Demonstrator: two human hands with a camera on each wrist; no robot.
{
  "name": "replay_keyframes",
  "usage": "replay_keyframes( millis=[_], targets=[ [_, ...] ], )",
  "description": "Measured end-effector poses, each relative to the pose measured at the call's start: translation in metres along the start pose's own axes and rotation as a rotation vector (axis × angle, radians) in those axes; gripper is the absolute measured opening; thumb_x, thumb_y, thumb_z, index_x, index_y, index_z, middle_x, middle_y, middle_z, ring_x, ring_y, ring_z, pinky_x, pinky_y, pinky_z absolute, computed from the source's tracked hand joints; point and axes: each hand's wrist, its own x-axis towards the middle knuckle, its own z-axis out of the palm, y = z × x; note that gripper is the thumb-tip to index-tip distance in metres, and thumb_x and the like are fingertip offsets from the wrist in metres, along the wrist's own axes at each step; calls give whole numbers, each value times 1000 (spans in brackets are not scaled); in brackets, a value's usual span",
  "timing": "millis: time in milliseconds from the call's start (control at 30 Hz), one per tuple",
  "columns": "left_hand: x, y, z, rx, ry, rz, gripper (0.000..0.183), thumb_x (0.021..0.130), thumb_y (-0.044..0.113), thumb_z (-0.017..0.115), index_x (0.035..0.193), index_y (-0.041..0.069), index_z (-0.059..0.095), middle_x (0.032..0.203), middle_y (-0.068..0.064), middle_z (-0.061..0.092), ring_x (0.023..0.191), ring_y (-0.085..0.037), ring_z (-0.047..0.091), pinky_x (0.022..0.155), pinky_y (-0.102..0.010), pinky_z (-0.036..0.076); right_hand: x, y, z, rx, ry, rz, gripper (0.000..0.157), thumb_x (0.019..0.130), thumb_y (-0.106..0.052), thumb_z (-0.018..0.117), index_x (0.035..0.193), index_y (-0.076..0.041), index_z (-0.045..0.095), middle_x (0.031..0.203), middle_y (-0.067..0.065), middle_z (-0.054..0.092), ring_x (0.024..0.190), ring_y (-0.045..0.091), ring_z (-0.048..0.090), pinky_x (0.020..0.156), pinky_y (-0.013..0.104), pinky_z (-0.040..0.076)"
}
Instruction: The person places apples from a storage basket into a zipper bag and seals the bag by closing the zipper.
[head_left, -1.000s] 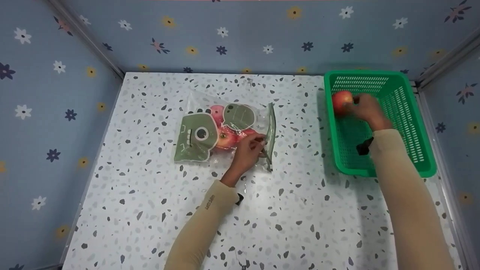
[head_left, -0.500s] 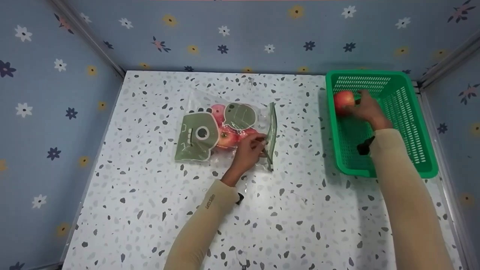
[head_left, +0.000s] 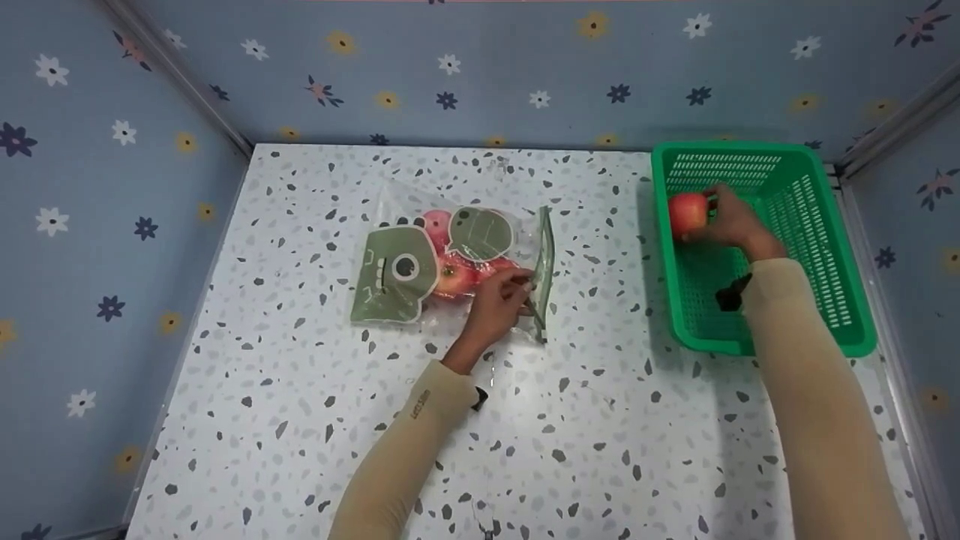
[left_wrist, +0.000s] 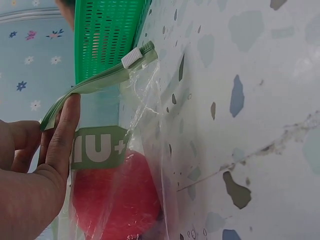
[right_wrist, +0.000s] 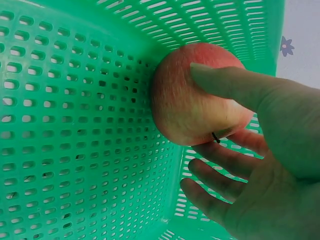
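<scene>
A clear zip bag (head_left: 396, 274) printed with a green cartoon creature lies on the table with several red apples (head_left: 454, 279) inside. My left hand (head_left: 495, 304) pinches its green zip edge (left_wrist: 90, 85) between thumb and fingers, lifting that edge in the left wrist view. A white slider (left_wrist: 131, 58) sits near the edge's far end. Over on the right, my right hand (head_left: 735, 219) holds a red-and-yellow apple (right_wrist: 200, 95) within the green basket (head_left: 676, 319). Its thumb presses the apple's upper side, and the other fingers spread beneath. The apple's short stem points toward the palm.
The basket has tall perforated walls and stands at the table's back right corner. Flower-patterned walls (head_left: 525, 67) border the speckled table (head_left: 585, 450) at the back and both sides.
Inside the basket, my right hand and the apple have shifted slightly toward me. My left hand keeps its pinch on the bag's edge, and the bag stays put.
</scene>
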Motion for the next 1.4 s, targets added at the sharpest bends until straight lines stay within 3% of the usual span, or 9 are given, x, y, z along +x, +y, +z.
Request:
replay_keyframes(
  millis=[300, 667, 1167, 1400],
  targets=[
    [-1, 2, 0, -15, -17, 32, 22, 104, -6, 59, 124, -13, 64, 102, -22, 66, 79, -13, 67, 74, -33, 68, -4, 3, 4, -44, 22, 8, 82, 95, -20, 77, 151, 12, 25, 147, 40, 37, 124, 53, 43, 102, 70, 45],
    [-1, 2, -1, 2, -11, 29, 21, 105, -4, 59, 123, -12, 66, 103, -24, 67, 79, -15, 69, 73, -33, 67, -14, -1, 3, -111, 33, 7, 84, 93, -27, 80, 148, 11, 30, 141, 37, 44, 119, 50, 47, 98, 68, 48],
    [0, 2, -1, 8, -14, 37, 22, 105, -4, 59, 123, -13, 66, 103, -24, 67, 84, -24, 71, 73, -34, 68, -51, -30, 1, -203, 337, -185, 82, 82, -18, 91, 145, 11, 47, 133, 35, 56, 113, 49, 54, 93, 70, 49],
    [0, 0, -1, 21, -13, 35, 21, 105, -3, 59, 123, -11, 67, 102, -21, 67, 79, -17, 70, 72, -33, 68, -68, -48, 7, -259, 442, -257, 80, 80, -18, 94, 141, 10, 51, 134, 33, 57, 117, 50, 51, 95, 71, 46]
  ],
)
